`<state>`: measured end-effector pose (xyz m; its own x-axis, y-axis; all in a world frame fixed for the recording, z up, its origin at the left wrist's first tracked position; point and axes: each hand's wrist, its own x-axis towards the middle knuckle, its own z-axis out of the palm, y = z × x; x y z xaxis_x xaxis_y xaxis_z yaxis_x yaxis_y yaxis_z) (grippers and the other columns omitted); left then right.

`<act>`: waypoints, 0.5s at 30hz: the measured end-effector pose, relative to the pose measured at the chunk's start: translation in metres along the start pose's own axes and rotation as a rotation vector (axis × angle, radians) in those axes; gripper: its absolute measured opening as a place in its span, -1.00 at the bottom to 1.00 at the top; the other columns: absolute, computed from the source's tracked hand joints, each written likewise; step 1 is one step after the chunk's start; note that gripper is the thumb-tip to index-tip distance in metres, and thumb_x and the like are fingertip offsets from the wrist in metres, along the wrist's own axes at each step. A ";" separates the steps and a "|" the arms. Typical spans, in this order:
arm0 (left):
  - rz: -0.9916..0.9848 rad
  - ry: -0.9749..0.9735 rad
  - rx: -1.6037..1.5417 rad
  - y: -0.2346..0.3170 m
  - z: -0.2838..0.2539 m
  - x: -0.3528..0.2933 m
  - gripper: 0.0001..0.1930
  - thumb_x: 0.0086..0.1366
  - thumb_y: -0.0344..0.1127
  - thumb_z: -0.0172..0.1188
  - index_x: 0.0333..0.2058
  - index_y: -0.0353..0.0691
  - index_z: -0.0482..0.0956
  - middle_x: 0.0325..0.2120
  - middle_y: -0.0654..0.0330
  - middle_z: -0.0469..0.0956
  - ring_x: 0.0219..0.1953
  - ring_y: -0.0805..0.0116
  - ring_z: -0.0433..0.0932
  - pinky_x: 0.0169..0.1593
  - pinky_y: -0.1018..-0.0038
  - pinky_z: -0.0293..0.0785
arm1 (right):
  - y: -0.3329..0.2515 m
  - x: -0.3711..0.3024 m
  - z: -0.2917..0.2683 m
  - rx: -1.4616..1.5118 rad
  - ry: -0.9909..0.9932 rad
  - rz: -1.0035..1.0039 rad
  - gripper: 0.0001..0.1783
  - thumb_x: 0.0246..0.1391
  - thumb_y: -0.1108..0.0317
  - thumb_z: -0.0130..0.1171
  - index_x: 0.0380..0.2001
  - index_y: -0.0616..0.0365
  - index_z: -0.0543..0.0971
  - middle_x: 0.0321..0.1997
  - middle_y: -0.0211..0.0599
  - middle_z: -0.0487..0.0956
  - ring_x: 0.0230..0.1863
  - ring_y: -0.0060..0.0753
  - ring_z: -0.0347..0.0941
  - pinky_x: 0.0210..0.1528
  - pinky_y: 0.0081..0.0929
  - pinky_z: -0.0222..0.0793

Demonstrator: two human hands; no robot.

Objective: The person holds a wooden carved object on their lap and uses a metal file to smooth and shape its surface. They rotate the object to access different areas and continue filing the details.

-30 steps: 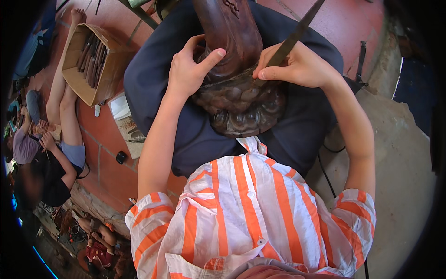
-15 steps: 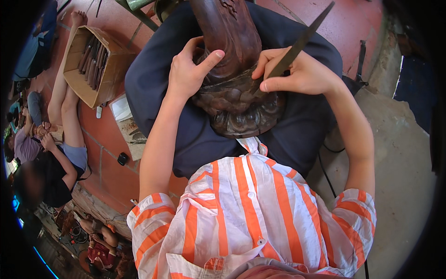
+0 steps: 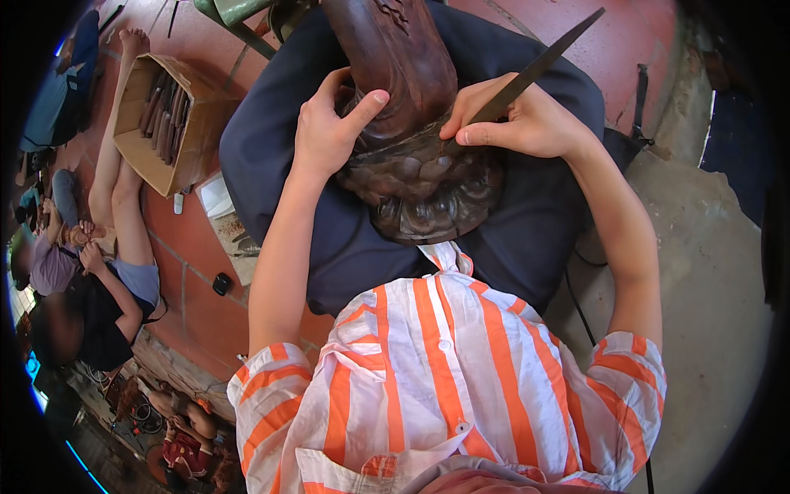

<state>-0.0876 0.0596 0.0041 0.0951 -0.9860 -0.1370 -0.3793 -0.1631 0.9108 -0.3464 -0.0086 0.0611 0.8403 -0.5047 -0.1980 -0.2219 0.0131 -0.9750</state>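
Note:
A dark brown wood carving lies across my lap, its carved, petal-edged base toward my body. My left hand grips the carving's side just above the base, thumb on top and fingers curled out of sight beneath. In my right hand is a long, flat, dark file, pinched between thumb and fingers. Its tapered end points up and to the right; the other end meets the groove where the figure joins the base, partly hidden by my fingers.
A cardboard box of wooden-handled tools stands on the red tiles at left. Near it are a white sheet and a small black case. Several people sit farther left. A green metal stool is beyond my knees; a grey slab lies at right.
My right hand and the file have shifted slightly left, and the file lies at a somewhat lower slant. The carving has tilted a little to the left under my left hand.

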 end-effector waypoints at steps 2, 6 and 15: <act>0.014 0.002 0.015 -0.001 0.000 0.001 -0.26 0.12 0.17 0.33 0.03 -0.41 0.51 -0.28 -0.03 0.66 -0.20 0.21 0.65 -0.07 0.41 0.49 | 0.002 -0.002 0.000 0.032 -0.013 -0.023 -0.85 0.02 0.43 0.32 -0.39 0.34 0.64 -0.26 -0.18 0.65 -0.17 -0.37 0.55 -0.09 -0.43 0.43; 0.012 -0.008 -0.008 -0.003 0.001 0.002 -0.27 0.12 0.16 0.33 0.02 -0.41 0.51 -0.28 -0.03 0.66 -0.20 0.22 0.65 -0.08 0.42 0.49 | 0.001 -0.007 0.008 -0.037 -0.028 -0.096 -0.86 0.02 0.45 0.31 -0.43 0.35 0.63 -0.24 -0.17 0.65 -0.13 -0.37 0.56 -0.04 -0.44 0.44; 0.020 -0.004 -0.004 0.001 0.001 0.002 -0.27 0.12 0.16 0.33 0.02 -0.41 0.51 -0.29 -0.01 0.66 -0.22 0.25 0.65 -0.09 0.43 0.49 | 0.003 -0.010 0.004 -0.017 0.005 -0.116 -0.86 -0.01 0.47 0.32 -0.41 0.35 0.65 -0.23 -0.14 0.65 -0.13 -0.33 0.57 -0.03 -0.42 0.44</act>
<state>-0.0888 0.0572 0.0039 0.0836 -0.9892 -0.1202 -0.3772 -0.1431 0.9150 -0.3534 -0.0006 0.0594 0.8581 -0.5065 -0.0838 -0.1321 -0.0600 -0.9894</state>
